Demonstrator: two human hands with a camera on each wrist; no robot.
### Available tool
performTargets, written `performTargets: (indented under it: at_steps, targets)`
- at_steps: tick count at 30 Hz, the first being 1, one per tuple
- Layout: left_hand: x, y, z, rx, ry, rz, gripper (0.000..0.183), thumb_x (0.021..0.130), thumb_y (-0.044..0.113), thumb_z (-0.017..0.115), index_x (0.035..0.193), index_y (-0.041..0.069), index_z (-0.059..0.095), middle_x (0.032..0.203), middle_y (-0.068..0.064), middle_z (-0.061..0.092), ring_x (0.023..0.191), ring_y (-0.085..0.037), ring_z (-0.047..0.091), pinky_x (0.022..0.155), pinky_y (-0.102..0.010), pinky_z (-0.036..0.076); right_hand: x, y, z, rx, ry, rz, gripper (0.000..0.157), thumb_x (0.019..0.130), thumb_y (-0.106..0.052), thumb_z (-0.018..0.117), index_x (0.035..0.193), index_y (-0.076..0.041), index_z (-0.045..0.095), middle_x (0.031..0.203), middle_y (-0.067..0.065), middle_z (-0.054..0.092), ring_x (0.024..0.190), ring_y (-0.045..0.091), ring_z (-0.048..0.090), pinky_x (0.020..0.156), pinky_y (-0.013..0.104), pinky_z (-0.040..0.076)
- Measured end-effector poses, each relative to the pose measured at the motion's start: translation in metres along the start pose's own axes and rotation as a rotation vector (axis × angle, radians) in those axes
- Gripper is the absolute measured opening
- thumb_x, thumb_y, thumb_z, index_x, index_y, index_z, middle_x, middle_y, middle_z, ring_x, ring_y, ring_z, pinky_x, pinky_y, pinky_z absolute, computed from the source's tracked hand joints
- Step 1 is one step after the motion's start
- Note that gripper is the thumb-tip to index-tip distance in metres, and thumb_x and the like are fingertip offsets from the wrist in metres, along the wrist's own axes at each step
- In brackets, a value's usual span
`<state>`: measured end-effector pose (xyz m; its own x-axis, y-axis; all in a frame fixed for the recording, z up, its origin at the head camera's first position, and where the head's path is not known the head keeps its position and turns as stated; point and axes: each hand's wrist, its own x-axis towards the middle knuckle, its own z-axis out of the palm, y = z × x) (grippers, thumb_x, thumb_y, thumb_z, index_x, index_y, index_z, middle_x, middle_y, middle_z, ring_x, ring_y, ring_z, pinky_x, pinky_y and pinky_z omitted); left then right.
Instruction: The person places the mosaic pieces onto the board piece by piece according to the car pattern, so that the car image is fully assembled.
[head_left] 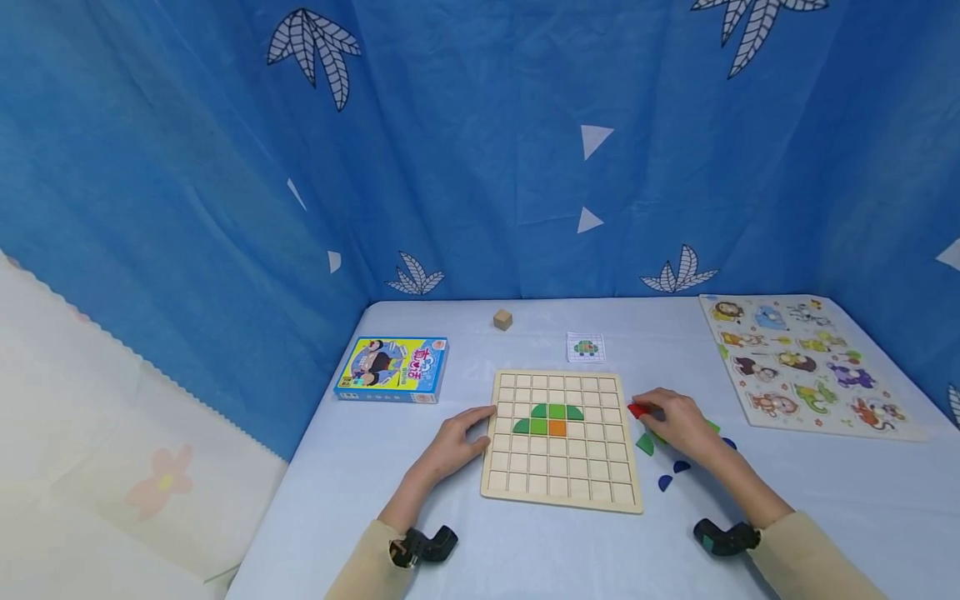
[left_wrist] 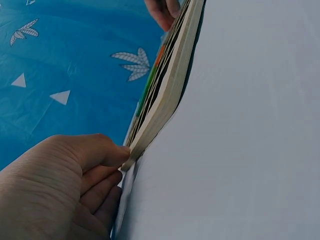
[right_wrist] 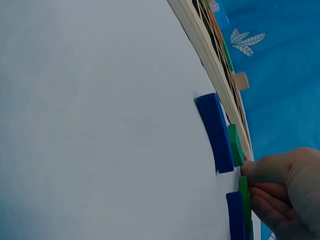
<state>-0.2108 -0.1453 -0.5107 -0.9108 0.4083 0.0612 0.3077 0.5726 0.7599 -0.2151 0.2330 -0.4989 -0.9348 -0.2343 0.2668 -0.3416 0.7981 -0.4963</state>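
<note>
A square wooden grid board (head_left: 525,483) lies on the table with green pieces (head_left: 538,426) and an orange square (head_left: 557,428) set in its cells. Against the board's left edge rests my left hand (head_left: 452,439), thumb and fingertips touching the rim. My right hand (head_left: 675,422) pinches a red piece (head_left: 637,410) just off the board's right side. Below and beside that hand lie a green quarter-round piece (head_left: 646,443) and several blue pieces (head_left: 665,482). In the right wrist view a blue piece (right_wrist: 215,132) stands out near the thumb; the red piece is mostly hidden.
Behind the board lies a small pattern card (head_left: 586,347). A wooden cube (head_left: 502,319) sits near the back edge. To the left is a colourful box (head_left: 392,369), and on the far right an animal puzzle board (head_left: 813,367). Blue curtain (head_left: 525,167) hangs behind.
</note>
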Motion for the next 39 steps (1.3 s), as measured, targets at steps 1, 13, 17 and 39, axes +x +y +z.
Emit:
performTargets:
  at_steps: [1, 13, 17, 39]
  targets:
    - [0.000, 0.000, 0.000, -0.001, 0.000, -0.003, 0.051, 0.088, 0.008, 0.063, 0.137, 0.008, 0.050, 0.139, -0.007, 0.048, 0.131, -0.023, 0.040, 0.108, -0.037, 0.034, 0.000, 0.000, 0.001, -0.005, 0.006, 0.003, 0.034, 0.076, 0.002, 0.074, 0.109, 0.005, 0.066, 0.101, 0.017, 0.064, 0.095, 0.035, 0.061, 0.080, 0.047, 0.053]
    - [-0.002, -0.002, 0.000, -0.003, 0.003, -0.007, 0.051, 0.089, 0.008, 0.063, 0.137, 0.008, 0.049, 0.139, -0.006, 0.048, 0.131, -0.022, 0.039, 0.108, -0.037, 0.034, 0.004, -0.014, -0.003, 0.060, 0.066, 0.016, 0.030, 0.079, 0.000, 0.073, 0.108, 0.005, 0.067, 0.099, 0.017, 0.066, 0.092, 0.036, 0.063, 0.074, 0.048, 0.054]
    - [-0.003, -0.002, -0.001, 0.003, 0.002, -0.002, 0.051, 0.089, 0.008, 0.063, 0.138, 0.008, 0.049, 0.139, -0.007, 0.048, 0.131, -0.022, 0.039, 0.107, -0.037, 0.035, 0.009, -0.042, -0.005, 0.132, 0.104, 0.047, 0.029, 0.081, -0.004, 0.073, 0.108, 0.002, 0.068, 0.098, 0.014, 0.067, 0.092, 0.037, 0.063, 0.072, 0.050, 0.054]
    - [0.002, -0.004, 0.002, 0.003, 0.001, -0.014, 0.052, 0.089, 0.010, 0.063, 0.138, 0.010, 0.049, 0.139, -0.005, 0.047, 0.131, -0.022, 0.039, 0.108, -0.037, 0.033, 0.004, -0.085, 0.043, 0.023, 0.002, -0.133, 0.029, 0.075, -0.011, 0.079, 0.103, -0.004, 0.072, 0.100, 0.010, 0.067, 0.097, 0.028, 0.061, 0.082, 0.043, 0.053]
